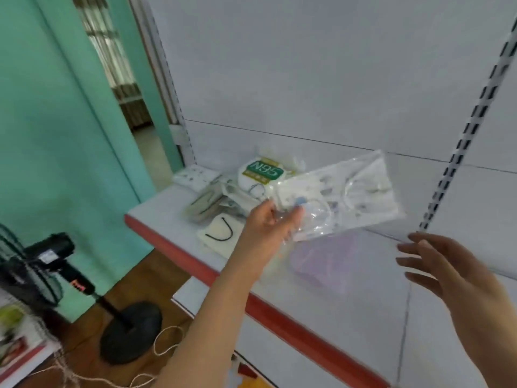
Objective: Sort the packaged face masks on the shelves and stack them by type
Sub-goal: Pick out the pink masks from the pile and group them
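My left hand (268,228) pinches the lower left corner of a clear-wrapped white face mask (344,191) and holds it in the air above the white shelf (349,312). My right hand (444,264) hovers to the right of it, fingers spread and holding nothing. Under the held pack lies a pale purple mask (333,261) on the shelf. At the shelf's left end sits a heap of packs: a green-labelled N95 pack (261,173), a cream mask with a black ear loop (219,236), a greyish pack (205,205) and a flat white pack (195,176).
The shelf has a red front edge (293,326), a white back panel and a slotted upright (470,121) at the right. A lower shelf (193,295) juts out beneath. A black standing fan (42,275) and loose cord (165,345) occupy the wooden floor at the left.
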Demonstrator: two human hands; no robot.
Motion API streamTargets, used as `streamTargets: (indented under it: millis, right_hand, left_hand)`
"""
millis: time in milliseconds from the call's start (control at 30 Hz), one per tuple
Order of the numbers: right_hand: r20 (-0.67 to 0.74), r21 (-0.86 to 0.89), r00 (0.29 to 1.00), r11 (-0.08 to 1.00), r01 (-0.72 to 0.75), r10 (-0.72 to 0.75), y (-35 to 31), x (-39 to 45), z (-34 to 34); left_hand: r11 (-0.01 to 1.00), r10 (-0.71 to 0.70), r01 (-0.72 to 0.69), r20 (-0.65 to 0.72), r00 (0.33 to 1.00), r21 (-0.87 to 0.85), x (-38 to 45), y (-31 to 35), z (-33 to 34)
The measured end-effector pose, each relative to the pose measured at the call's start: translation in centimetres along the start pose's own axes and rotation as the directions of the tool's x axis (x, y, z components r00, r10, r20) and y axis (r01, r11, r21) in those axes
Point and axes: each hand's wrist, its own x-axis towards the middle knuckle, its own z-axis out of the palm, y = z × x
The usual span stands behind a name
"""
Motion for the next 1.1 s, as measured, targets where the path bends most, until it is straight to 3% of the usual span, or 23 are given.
streamTargets:
  millis: [100, 167, 233, 367, 467, 600, 700, 800, 833, 900, 1000, 1100]
  right_hand:
    - [0.053, 0.0, 0.998, 1.0, 0.017, -0.017, 0.1, 2.3, 5.9]
    - [0.071, -0.01, 0.997, 1.0, 0.003, -0.002, 0.4, 3.8, 9.6]
    - [0.078, 0.0, 0.997, 1.0, -0.025, 0.025, 0.7, 5.3, 12.4]
    - [-0.005, -0.129, 0.999, 0.99, -0.051, 0.051, 1.7, 7.7, 14.9]
    - [-0.092, -0.198, 0.994, 0.977, -0.083, 0.066, 2.5, 8.8, 14.8]
    - [-0.179, -0.32, 0.978, 0.933, -0.163, 0.11, 3.6, 9.8, 14.5]
    - [-0.21, -0.394, 0.971, 0.899, -0.193, 0.117, 4.0, 9.9, 15.1]
    - [-0.23, -0.475, 0.969, 0.859, -0.192, 0.09, 3.3, 9.7, 16.8]
    - [-0.238, -0.504, 0.968, 0.842, -0.191, 0.077, 3.1, 9.7, 17.4]
    - [-0.248, -0.577, 0.968, 0.797, -0.18, 0.039, 3.1, 9.8, 18.0]
    - [-0.213, -0.721, 0.976, 0.669, -0.181, 0.034, 3.7, 9.4, 16.5]
    - [-0.175, -0.842, 0.981, 0.502, -0.195, 0.086, 4.0, 7.6, 13.7]
  left_hand:
    - [0.992, 0.008, -0.042, -0.278, 0.961, -0.119, 4.5, 0.8, -9.5]
    - [0.999, 0.007, -0.028, -0.432, 0.902, -0.044, 7.9, 0.8, -15.3]
    - [0.998, -0.008, 0.038, -0.482, 0.876, 0.052, 12.1, -0.1, -20.8]
    - [0.938, -0.085, 0.232, -0.479, 0.874, 0.257, 20.2, -3.7, -29.6]
    - [0.87, -0.152, 0.3, -0.367, 0.918, 0.391, 24.9, -5.8, -33.0]
    - [0.751, -0.195, 0.301, -0.239, 0.951, 0.588, 28.7, -8.2, -34.0]
    - [0.652, -0.22, 0.321, -0.234, 0.947, 0.687, 30.1, -10.1, -33.6]
    - [0.456, -0.149, 0.327, -0.291, 0.945, 0.828, 30.3, -11.0, -32.4]
    - [0.428, -0.065, 0.309, -0.312, 0.948, 0.849, 30.1, -10.6, -31.6]
    - [0.47, 0.159, 0.178, -0.281, 0.947, 0.865, 29.6, -9.3, -29.5]
    - [0.586, 0.478, -0.212, -0.122, 0.87, 0.782, 27.1, -5.9, -22.8]
    - [0.647, 0.611, -0.506, 0.009, 0.792, 0.57, 22.8, -1.0, -13.5]
